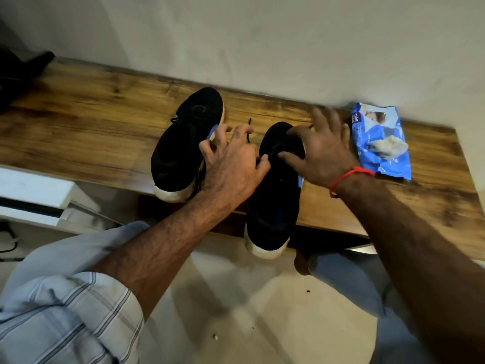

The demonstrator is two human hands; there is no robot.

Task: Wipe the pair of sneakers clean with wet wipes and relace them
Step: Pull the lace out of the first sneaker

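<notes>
A wooden table (91,119) runs slantwise across the middle of the frame, its far edge against a pale wall. On it, at centre, lie two black sneakers with white soles, toes toward the wall and heels overhanging the near edge. The left sneaker (181,145) sits left of centre and is laced; the right sneaker (273,200) lies just beside it toward the right, its heel reaching further out over the floor.

Two bare forearms come in from the lower corners, the left one out of a rolled striped sleeve (65,319). The left hand (233,164) hovers between the two sneakers, its fingers curled and pinching a black lace (248,134) — one tip of the lace sticks up above the knuckles. The right hand (320,151) rests on the front of the right sneaker, thumb and forefinger on the upper, the other fingers spread straight toward the wall; it grips nothing. A red thread (349,176) circles its wrist.

At the right of the frame, near that hand, a blue wet-wipe pack (380,143) lies flat on the table, a wipe poking from its opening.
</notes>
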